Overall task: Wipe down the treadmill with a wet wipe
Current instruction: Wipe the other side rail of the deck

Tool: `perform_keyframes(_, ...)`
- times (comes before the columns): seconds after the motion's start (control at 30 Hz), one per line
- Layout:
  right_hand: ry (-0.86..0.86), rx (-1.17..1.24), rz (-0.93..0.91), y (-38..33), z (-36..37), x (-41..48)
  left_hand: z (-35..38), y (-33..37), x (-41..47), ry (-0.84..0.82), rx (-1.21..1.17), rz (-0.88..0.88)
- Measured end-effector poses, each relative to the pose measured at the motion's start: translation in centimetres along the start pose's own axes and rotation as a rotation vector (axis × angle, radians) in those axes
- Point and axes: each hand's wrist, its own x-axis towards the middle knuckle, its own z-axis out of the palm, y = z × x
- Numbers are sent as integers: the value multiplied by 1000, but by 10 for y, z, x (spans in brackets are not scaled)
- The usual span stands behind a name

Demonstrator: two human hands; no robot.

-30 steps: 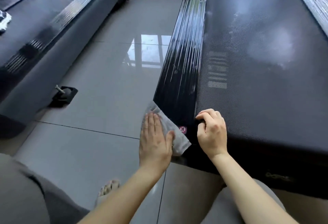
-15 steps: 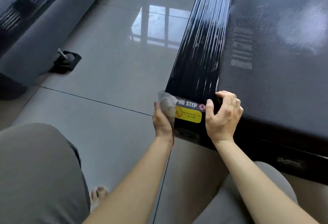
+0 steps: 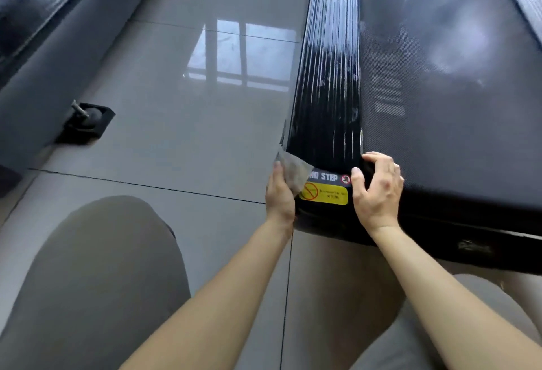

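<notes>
While your left hand (image 3: pixel 280 193) gripped the wet wipe (image 3: pixel 293 171) against the near outer corner of the treadmill side rail (image 3: pixel 328 91), its length ran away from you; your right hand (image 3: pixel 378 190) curled over its inner edge by the belt (image 3: pixel 454 105).

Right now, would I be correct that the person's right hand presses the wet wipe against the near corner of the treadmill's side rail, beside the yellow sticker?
Not quite: the head view shows the left hand pressing the wet wipe against the near corner of the treadmill's side rail, beside the yellow sticker. The right hand grips the rail's end.
</notes>
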Motion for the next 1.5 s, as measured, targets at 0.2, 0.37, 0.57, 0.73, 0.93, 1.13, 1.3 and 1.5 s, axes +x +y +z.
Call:
perform_keyframes(0.2, -17, -57, 14, 0, 1, 6, -15, -15, 23, 58, -132, -214)
perform_keyframes(0.37, -36, -104, 15, 2, -1, 1, -8, -32, 4, 106, -370, -376)
perform_keyframes(0.57, -36, -87, 27, 0, -2, 2, 33, -34, -39, 211, -491, -524)
perform_keyframes(0.73, -53, -57, 30, -3, -2, -3, 33, 9, -43, 73, -504, -715)
perform_keyframes(0.93, -104, -39, 39, -7, -6, -6, 20, -7, -28, 156, -468, -528)
perform_keyframes(1.13, -334, -14, -31, 3, -26, -9, 35, -58, -44, 156, -683, -399)
perform_keyframes(1.3, -206, 96, 70, -2, -55, -17, 56, -63, -50, 189, -754, -680)
perform_keyframes(1.5, 35, 423, 552, 6, -79, -57, 23, -19, -24, 51, -662, -584)
